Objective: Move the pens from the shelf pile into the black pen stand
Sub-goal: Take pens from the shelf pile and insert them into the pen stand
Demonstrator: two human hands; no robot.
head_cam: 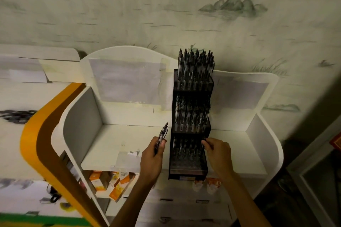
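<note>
You're facing a black stand packed with dark, clear-barrelled pens, on a white shelf. The wall behind is pale grey-green with inked hills and grasses. Left, a panel runs in orange and brown bands. Below you, orange-and-white boxes.

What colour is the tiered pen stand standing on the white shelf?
Black. The pen stand shows best in the head view, dark against the white shelf.

Pens in left hand
</note>
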